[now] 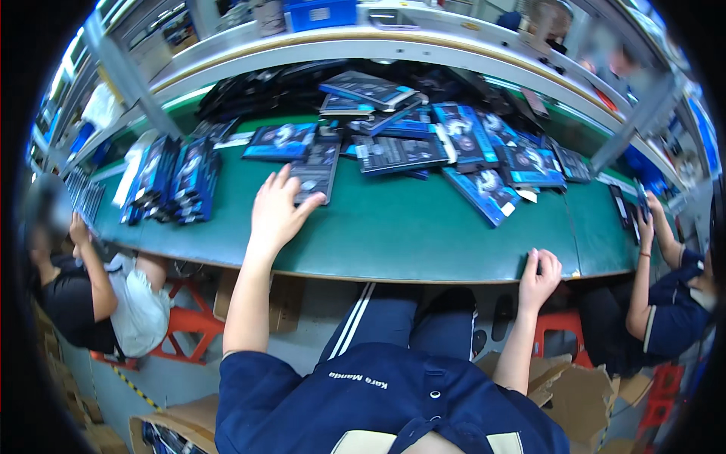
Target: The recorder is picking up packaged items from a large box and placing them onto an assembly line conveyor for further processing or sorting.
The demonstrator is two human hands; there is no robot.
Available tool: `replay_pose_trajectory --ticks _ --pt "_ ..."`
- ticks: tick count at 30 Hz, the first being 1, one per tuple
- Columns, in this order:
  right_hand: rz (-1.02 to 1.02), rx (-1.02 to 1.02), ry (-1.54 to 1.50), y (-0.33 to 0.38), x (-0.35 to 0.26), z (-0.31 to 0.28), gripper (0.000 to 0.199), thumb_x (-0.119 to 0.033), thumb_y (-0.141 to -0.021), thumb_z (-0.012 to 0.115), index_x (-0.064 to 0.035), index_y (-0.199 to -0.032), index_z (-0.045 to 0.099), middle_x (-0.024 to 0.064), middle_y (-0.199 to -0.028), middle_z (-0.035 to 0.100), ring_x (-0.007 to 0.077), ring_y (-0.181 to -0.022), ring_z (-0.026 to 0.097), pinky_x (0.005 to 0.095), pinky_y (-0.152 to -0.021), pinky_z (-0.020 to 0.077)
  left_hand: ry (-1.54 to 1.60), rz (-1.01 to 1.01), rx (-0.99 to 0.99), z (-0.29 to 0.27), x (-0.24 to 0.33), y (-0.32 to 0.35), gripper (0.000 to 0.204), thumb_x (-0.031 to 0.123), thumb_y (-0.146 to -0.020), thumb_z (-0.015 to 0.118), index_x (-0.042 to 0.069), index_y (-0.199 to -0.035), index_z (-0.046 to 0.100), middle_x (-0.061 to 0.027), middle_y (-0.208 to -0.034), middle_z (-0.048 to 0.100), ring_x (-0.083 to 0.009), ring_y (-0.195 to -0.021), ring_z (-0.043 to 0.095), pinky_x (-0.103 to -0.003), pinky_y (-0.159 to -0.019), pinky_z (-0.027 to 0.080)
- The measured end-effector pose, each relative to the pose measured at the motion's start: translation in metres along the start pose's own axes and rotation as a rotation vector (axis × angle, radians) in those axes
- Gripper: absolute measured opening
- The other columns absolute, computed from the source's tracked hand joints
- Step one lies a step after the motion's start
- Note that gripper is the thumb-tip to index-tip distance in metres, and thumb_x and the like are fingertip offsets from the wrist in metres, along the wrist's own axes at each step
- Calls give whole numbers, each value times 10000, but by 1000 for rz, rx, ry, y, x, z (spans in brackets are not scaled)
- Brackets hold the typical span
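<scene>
My left hand reaches over the green table, its thumb and fingers spread. Its fingertips are at the near left edge of a dark flat box, which lies with its printed grey face up; I see no grip on it. Just beyond lies a blue and black flat box. My right hand rests at the table's front edge with fingers curled in, and nothing shows in them. A loose heap of similar boxes spreads over the table's middle and right, some overlapping and tilted.
Two rows of blue boxes stand packed at the left. Black bagged items lie along the back under a shelf. Seated people work at both ends, one left, one right. An open carton sits behind my right arm.
</scene>
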State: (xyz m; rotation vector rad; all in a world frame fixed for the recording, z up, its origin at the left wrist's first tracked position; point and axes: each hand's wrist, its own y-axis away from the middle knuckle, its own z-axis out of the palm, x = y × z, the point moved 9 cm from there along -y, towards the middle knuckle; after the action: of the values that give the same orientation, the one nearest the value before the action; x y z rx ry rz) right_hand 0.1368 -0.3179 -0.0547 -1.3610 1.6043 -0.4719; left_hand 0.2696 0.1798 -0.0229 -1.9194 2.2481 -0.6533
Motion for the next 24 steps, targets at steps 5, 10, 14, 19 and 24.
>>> replay_pose_trajectory --ticks 5,10,14,19,24 --pt "19 -35 43 -2 0 3 111 -147 -836 698 -58 -806 638 73 -918 651 270 -924 585 384 -830 426 -10 -245 -39 19 1 -27 824 643 -741 697 4 -1237 540 -230 -1248 574 -411 -1142 536 -486 -978 452" --pt "43 -108 -20 -5 2 -5 97 -128 -818 711 -49 -849 663 101 -966 629 280 -976 573 387 -860 439 81 -297 -202 28 -26 -61 992 423 -578 728 117 -1460 394 -283 -1317 504 -437 -1203 500 -473 -1026 435" --pt "187 -193 -110 -12 34 -12 117 -118 -813 721 -36 -885 677 138 -1065 614 294 -1024 577 374 -884 465 69 -359 -188 -2 -25 -39 965 443 -614 700 112 -1469 399 -294 -1222 563 -435 -1120 572 -451 -983 469" --pt "185 -203 22 -32 86 -24 231 -188 -821 718 -26 -976 663 165 -1126 611 327 -1069 568 392 -924 448 307 -388 -425 -32 -19 54 927 325 -617 732 55 -1447 418 -301 -1327 516 -411 -1208 545 -423 -1018 446" --pt "353 -197 168 -45 137 -18 329 -290 -817 728 -66 -1048 657 140 -1175 588 330 -1132 532 428 -948 432 203 -8 -583 -22 44 91 1016 239 -532 790 53 -1441 378 -334 -1468 311 -481 -1328 360 -479 -1099 349"
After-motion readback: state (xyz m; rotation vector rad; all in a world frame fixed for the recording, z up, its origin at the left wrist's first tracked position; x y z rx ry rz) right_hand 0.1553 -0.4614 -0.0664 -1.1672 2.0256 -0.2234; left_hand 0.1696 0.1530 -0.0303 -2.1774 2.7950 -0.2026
